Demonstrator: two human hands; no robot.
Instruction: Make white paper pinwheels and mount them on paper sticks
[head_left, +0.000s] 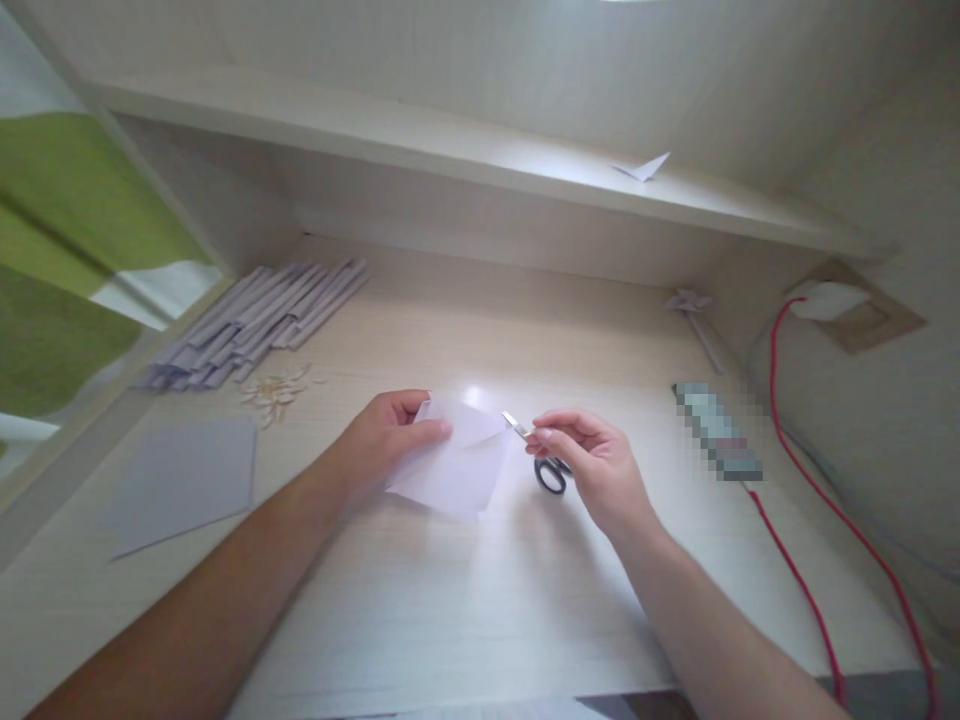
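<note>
My left hand (394,430) pinches a white sheet of paper (457,465) by its upper left part, thumb on top. A slit or crease runs in from the sheet's right side. In my right hand (592,455) is a pair of scissors (551,477), gripped near the middle rather than by the finger loops. Its black loops hang below my fingers, and its metal tip points up and left, close to the paper's right edge. Whether the tip touches the paper, I cannot tell.
At the left lie a pile of rolled paper tubes (247,320), small pale slivers (274,392) and a stack of square paper (184,475). A paper pinwheel (690,302), a blurred-out phone (716,430) and a red cable (795,570) are at the right. A shelf (450,130) holds folded paper (643,170).
</note>
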